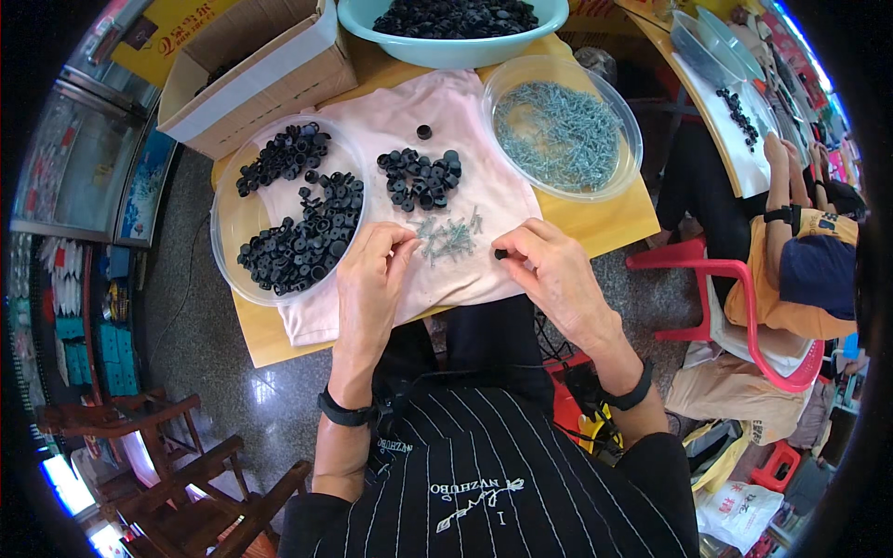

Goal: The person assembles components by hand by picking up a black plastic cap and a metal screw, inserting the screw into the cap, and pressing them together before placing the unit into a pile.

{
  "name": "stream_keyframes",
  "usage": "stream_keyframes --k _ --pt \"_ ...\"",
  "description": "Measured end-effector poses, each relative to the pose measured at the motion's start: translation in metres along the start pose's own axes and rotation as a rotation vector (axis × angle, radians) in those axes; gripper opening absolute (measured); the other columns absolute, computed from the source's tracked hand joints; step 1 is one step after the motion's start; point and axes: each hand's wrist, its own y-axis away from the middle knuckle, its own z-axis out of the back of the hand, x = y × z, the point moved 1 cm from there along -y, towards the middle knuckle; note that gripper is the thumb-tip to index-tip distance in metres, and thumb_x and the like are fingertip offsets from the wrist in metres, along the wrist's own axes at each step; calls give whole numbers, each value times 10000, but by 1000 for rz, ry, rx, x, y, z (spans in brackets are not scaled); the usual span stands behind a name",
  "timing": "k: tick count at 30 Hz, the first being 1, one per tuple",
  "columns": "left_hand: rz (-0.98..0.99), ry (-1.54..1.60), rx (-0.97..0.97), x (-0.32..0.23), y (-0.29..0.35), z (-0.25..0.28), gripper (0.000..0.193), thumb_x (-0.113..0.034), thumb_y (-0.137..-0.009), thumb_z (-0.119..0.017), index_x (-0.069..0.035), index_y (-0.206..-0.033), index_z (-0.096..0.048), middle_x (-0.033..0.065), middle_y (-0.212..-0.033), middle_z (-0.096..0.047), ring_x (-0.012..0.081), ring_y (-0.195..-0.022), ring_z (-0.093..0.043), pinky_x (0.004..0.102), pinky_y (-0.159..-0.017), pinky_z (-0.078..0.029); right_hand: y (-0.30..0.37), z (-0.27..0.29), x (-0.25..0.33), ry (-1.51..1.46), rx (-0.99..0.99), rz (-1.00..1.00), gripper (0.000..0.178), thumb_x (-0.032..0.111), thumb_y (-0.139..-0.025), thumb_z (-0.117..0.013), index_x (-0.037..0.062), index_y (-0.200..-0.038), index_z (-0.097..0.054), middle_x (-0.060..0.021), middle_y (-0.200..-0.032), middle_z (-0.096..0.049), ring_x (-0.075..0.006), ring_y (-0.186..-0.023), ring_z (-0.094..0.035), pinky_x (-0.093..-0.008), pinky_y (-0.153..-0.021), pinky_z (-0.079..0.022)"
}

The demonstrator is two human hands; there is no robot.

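Observation:
Between thumb and forefinger my right hand (pixel 556 279) pinches a small black plastic cap (pixel 500 254). My left hand (pixel 372 270) is closed in a pinch beside the screws; whatever its fingertips hold is too small to make out. A loose pile of silver screws (pixel 448 239) lies between both hands on a pale pink cloth (pixel 391 107). Just beyond it sits a heap of black caps (pixel 423 177), with one single cap (pixel 424 132) standing apart farther off. To the left, a clear round tub (pixel 220 244) holds many black plastic pieces.
A clear tub (pixel 635 153) of screws stands at the right on the yellow table (pixel 609 223). At the back are a light-blue basin (pixel 456 51) of black pieces and a cardboard box (pixel 256 112). Another person (pixel 781 251) sits to the right by a red chair (pixel 744 288).

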Motion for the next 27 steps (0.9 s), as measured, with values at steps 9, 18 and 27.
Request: stream_keyframes --k 9,18,27 --pt "63 -2 28 4 5 1 123 8 -815 -627 20 -937 -631 84 -855 -628 129 -709 -599 237 -660 -478 2 -2 1 -97 -29 -53 139 12 -776 -635 13 -899 -571 -143 -827 -556 -317 -743 -586 -383 -658 -468" --pt "235 316 40 8 11 -1 132 -19 -864 -619 29 -987 -616 35 -874 -620 79 -787 -568 216 -718 -472 3 0 5 -18 -3 -79 155 44 -786 -633 27 -934 -588 -135 -843 -556 -307 -763 -591 -380 -668 -474" --pt "160 275 -18 6 17 -6 210 21 -813 -653 19 -1014 -596 59 -834 -623 97 -736 -591 224 -669 -486 -13 -17 30 -18 -120 69 188 68 -797 -671 37 -980 -638 -91 -852 -575 -228 -712 -588 -313 -618 -462"
